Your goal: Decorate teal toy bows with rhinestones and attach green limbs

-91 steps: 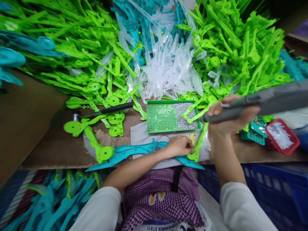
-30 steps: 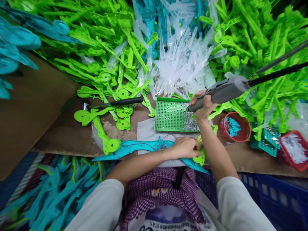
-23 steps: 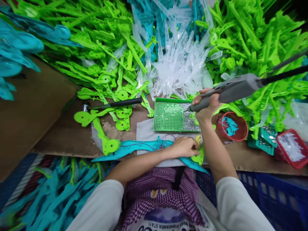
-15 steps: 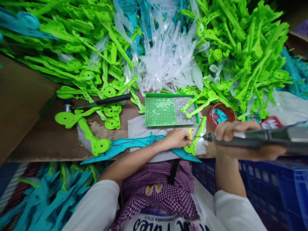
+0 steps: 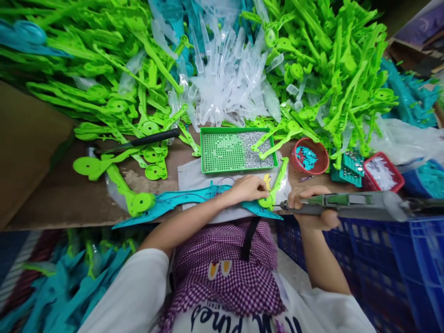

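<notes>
A long turquoise plastic part (image 5: 183,196) lies along the table's front edge, with thin wires at its middle. Lime-green arms are at both ends: a left green arm (image 5: 141,202) and a right green arm (image 5: 281,178). My left hand (image 5: 248,188) is closed in a pinch over the right end, beside the right arm's round base; what its fingertips hold is hidden. A small yellow piece (image 5: 267,179) shows just beyond them. My right hand (image 5: 312,203) is wrapped round a grey electric screwdriver (image 5: 364,206), held level, its bit pointing left close to the round green base.
Behind the work stands a green tray (image 5: 222,169) of small metal screws, two green arms across it. Right of it are a red bowl (image 5: 326,166) of turquoise bits and a red basket (image 5: 398,182). A hammer (image 5: 149,139) lies left. Green and clear parts are heaped behind; blue crates (image 5: 374,245) stand right.
My right hand has brought the screwdriver down and slightly left, its bit now lower beside the green base. My left hand stays pinched at the same end. The whole view has shifted a little.
</notes>
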The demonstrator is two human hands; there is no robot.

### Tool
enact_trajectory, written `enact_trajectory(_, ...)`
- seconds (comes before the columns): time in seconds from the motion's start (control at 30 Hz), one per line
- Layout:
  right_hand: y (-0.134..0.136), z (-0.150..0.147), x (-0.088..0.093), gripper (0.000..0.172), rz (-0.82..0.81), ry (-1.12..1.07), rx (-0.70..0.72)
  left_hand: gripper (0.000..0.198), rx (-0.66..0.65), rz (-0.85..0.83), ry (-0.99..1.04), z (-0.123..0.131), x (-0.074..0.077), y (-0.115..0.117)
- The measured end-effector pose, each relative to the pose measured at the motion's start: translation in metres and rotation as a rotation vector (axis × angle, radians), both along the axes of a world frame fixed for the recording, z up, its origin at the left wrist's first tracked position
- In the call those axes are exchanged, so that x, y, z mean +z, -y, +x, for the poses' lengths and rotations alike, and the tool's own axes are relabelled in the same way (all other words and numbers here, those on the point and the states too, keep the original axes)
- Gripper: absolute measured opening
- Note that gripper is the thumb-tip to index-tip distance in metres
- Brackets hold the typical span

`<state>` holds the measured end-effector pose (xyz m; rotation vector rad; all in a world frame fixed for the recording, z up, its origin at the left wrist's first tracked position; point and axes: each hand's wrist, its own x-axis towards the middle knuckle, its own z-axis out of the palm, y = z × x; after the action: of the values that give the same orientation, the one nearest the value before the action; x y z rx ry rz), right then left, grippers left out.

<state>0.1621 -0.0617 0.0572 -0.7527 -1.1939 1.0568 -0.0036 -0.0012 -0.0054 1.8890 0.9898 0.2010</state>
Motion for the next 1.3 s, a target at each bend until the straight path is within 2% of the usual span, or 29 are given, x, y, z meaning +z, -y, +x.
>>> enact_trajectory(0.3, 0.008, -0.010, -0.007, 0.035, 0.026, 0.023, 0.056, 0.023, 0.043, -0.003, -0.046, 0.002, 0.007, 0.002)
enact_trajectory(0.5, 0.011, -0.009, -0.009, 0.042, 0.008, 0.061, -0.020, 0.021, 0.038, 0.006, -0.044, 0.000, 0.006, 0.004)
enact_trajectory(0.6, 0.008, -0.012, -0.001, 0.048, -0.092, 0.173, -0.176, 0.020, 0.026, 0.011, -0.022, -0.002, 0.002, 0.003)
enact_trajectory(0.7, -0.005, -0.027, 0.016, 0.043, -0.126, 0.315, -0.452, 0.019, -0.001, 0.050, -0.006, 0.000, 0.001, 0.002)
enact_trajectory(0.77, -0.019, -0.043, 0.028, 0.037, -0.067, 0.360, -0.650, 0.018, -0.037, 0.106, -0.024, 0.002, 0.005, 0.003)
enact_trajectory(0.83, -0.032, -0.056, 0.036, 0.033, -0.020, 0.396, -0.741, 0.019, -0.065, 0.196, -0.072, -0.001, 0.018, 0.007)
enact_trajectory(0.9, -0.041, -0.063, 0.039, 0.030, -0.013, 0.418, -0.678, 0.022, -0.059, 0.307, -0.138, -0.012, 0.035, 0.015)
enact_trajectory(0.97, -0.044, -0.064, 0.039, 0.030, -0.039, 0.409, -0.547, 0.024, -0.018, 0.409, -0.170, -0.034, 0.052, 0.029)
enact_trajectory(1.03, -0.042, -0.061, 0.036, 0.030, -0.071, 0.422, -0.433, 0.027, 0.075, 0.479, -0.125, -0.063, 0.059, 0.047)
enact_trajectory(1.07, -0.041, -0.060, 0.033, 0.029, -0.085, 0.446, -0.380, 0.028, 0.176, 0.492, -0.111, -0.078, 0.058, 0.055)
enact_trajectory(1.13, -0.040, -0.059, 0.029, 0.027, -0.101, 0.486, -0.293, 0.033, 0.381, 0.514, -0.182, -0.103, 0.045, 0.070)
enact_trajectory(1.2, -0.042, -0.062, 0.025, 0.025, -0.107, 0.486, -0.243, 0.032, 0.441, 0.503, -0.213, -0.117, 0.026, 0.081)
enact_trajectory(1.3, -0.048, -0.067, 0.021, 0.025, -0.109, 0.477, -0.187, 0.022, 0.518, 0.513, -0.129, -0.116, 0.004, 0.091)
